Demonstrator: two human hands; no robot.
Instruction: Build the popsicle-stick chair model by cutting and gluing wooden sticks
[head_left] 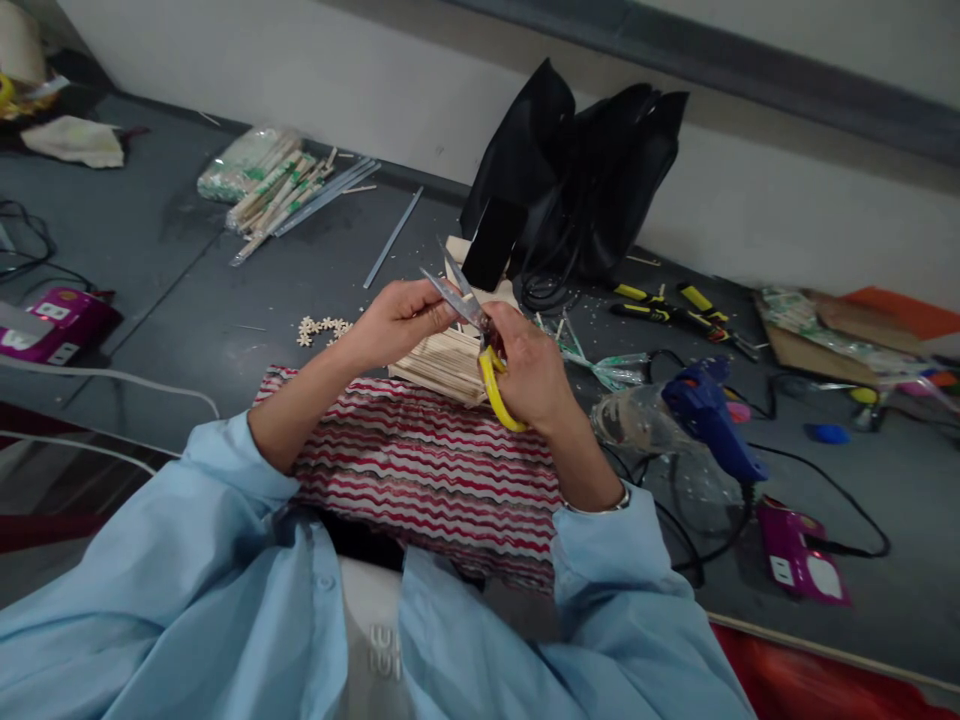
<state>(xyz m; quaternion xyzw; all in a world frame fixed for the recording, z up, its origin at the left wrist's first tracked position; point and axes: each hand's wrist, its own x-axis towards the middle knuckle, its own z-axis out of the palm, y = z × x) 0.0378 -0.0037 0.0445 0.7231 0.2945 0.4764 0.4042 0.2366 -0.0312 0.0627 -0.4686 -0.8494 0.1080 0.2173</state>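
My right hand [531, 368] is closed around the yellow handles of a pair of scissors [466, 303]. The blades are parted and point up and left. Close beside them, the fingers of my left hand [401, 320] are pinched together; whatever they hold is too small or hidden to make out. Below both hands a piece built of thin wooden sticks [442, 365] lies at the far edge of a red-and-white wavy striped cloth [427, 470]. Several small wooden flower shapes [322, 328] lie left of it. A black phone [493, 243] leans upright just beyond the blades.
A black bag [577, 170] stands against the wall. Bundled sticks [281, 195] lie back left. On the right are yellow-black pliers [686, 318], a blue glue gun [712, 415] on a plastic bottle [630, 415], and a purple power box [802, 555] with cables. Another purple box [56, 325] sits left.
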